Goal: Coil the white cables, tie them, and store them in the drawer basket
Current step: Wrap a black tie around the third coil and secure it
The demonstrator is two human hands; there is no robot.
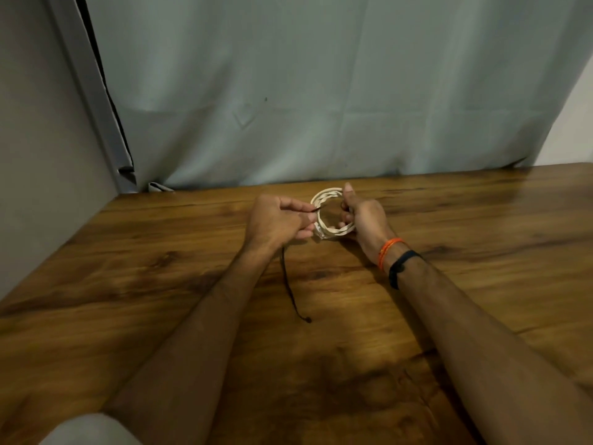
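Observation:
A white cable wound into a small round coil is held just above the wooden table near its far edge. My right hand grips the coil's right side, fingers curled through the loop. My left hand pinches one end of a thin dark tie string at the coil's left side. The rest of the string hangs down from under that hand and trails across the table toward me, ending in a small knot. No drawer basket is in view.
A pale grey-green curtain hangs right behind the table's far edge. A grey wall borders the table on the left. Orange and black bands circle my right wrist.

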